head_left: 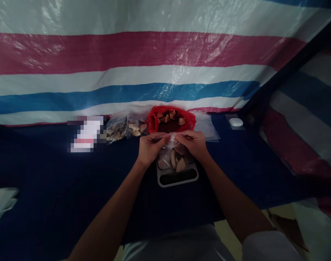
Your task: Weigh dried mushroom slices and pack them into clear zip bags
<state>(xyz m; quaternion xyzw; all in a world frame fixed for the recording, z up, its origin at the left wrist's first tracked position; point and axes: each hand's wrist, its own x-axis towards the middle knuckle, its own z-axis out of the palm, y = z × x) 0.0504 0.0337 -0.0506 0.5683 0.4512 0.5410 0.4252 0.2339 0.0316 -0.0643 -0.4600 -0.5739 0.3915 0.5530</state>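
Observation:
Both of my hands pinch the top edge of a clear plastic bag (pixel 168 159) that holds several pale brown, dried-looking slices. My left hand (pixel 151 146) is closed on the bag's left part of the edge, and my right hand (pixel 194 143) on the right part, thumbs nearly meeting. Under the bag lies a kitchen scale (pixel 160 181) with a pale rim and a dark display strip facing me. Just beyond my hands an opened red plastic bag (pixel 153 119) contains more of these brown pieces.
Two filled clear bags (pixel 118 130) lie left of the red bag. Flat clear bags (pixel 210 127) lie to its right. Farther right is a white oval object (pixel 236 122). A striped plastic sheet (pixel 127 50) hangs behind the dark blue table (pixel 73 188).

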